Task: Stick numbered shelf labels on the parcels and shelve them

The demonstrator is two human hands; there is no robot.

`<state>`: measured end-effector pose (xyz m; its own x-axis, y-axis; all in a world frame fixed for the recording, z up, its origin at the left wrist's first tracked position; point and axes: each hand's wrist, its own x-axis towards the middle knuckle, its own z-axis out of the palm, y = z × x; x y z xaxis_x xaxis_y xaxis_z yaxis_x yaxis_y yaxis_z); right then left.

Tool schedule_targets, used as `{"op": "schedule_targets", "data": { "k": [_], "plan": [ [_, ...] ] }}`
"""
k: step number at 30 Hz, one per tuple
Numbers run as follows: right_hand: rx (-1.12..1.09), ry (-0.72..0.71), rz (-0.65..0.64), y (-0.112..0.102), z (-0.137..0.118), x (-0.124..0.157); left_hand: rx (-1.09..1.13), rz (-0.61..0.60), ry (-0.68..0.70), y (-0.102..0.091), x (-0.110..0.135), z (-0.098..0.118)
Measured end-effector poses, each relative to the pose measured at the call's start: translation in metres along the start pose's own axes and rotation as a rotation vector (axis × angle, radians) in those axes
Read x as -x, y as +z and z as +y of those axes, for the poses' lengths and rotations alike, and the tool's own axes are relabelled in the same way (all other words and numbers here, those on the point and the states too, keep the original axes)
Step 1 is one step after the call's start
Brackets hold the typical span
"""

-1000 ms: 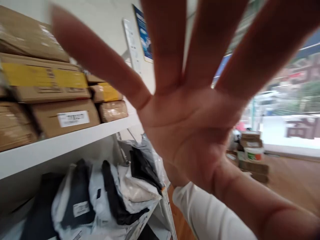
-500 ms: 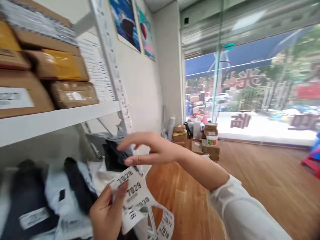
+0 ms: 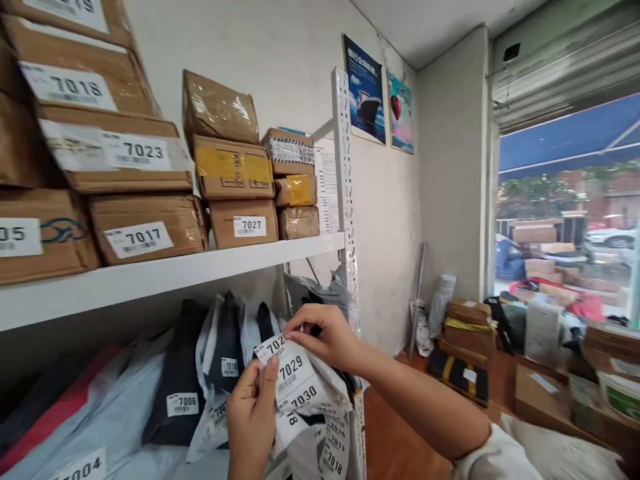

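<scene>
Apparently at the peeling step, the left hand (image 3: 251, 412) clamps the numbered label strip (image 3: 296, 375) below the white shelf (image 3: 250, 262), while the right hand (image 3: 330, 335) pinches its top edge, perhaps lifting one label, which next calls for gentle pulling.

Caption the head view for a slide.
Left hand grips numbered labels, right hand at their top edge, near shelved boxes.
</scene>
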<state>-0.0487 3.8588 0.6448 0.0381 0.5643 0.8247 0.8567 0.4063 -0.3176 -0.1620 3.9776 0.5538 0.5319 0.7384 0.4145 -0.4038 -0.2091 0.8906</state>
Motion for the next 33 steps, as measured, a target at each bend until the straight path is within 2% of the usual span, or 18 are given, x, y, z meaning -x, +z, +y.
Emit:
{"op": "schedule_targets", "data": {
  "k": [2, 3, 7, 8, 11, 14, 18, 19, 23, 26, 29, 30, 31, 33],
  "plan": [
    [0.003, -0.116, 0.018, 0.010, -0.004, -0.027, -0.028, 0.044, 0.046, -0.011, -0.008, 0.017],
    [0.003, -0.165, 0.067, 0.012, -0.005, -0.044, -0.055, 0.053, 0.057, -0.016, -0.011, 0.026],
    [-0.020, -0.236, 0.476, -0.002, -0.009, -0.144, -0.272, 0.137, 0.172, -0.026, -0.016, 0.063],
    [-0.011, -0.245, 0.539, -0.009, -0.008, -0.172, -0.328, 0.173, 0.222, -0.027, -0.016, 0.071],
    [0.086, -0.214, 0.607, -0.026, -0.004, -0.239, -0.448, 0.242, 0.314, -0.031, -0.015, 0.090],
    [0.281, -0.198, 0.602, -0.032, -0.005, -0.264, -0.476, 0.279, 0.349, -0.034, -0.014, 0.104],
    [0.428, -0.220, 0.681, -0.033, -0.012, -0.256, -0.468, 0.283, 0.418, -0.037, -0.011, 0.115],
    [0.454, -0.240, 0.667, -0.034, -0.013, -0.252, -0.468, 0.277, 0.442, -0.036, -0.010, 0.117],
    [0.534, -0.350, 0.431, -0.040, -0.022, -0.233, -0.434, 0.275, 0.542, -0.036, -0.016, 0.123],
    [0.324, -0.403, 0.278, -0.037, -0.040, -0.200, -0.374, 0.283, 0.598, -0.038, -0.028, 0.128],
    [0.001, -0.393, -0.132, -0.026, -0.060, -0.156, -0.287, 0.303, 0.633, -0.038, -0.043, 0.131],
    [-0.058, -0.376, -0.222, -0.022, -0.064, -0.143, -0.261, 0.303, 0.651, -0.037, -0.048, 0.132],
    [-0.089, -0.361, -0.254, -0.018, -0.067, -0.132, -0.237, 0.293, 0.669, -0.035, -0.053, 0.133],
    [-0.105, -0.339, -0.186, -0.013, -0.066, -0.120, -0.157, 0.230, 0.664, -0.031, -0.062, 0.135]
  ]
}}
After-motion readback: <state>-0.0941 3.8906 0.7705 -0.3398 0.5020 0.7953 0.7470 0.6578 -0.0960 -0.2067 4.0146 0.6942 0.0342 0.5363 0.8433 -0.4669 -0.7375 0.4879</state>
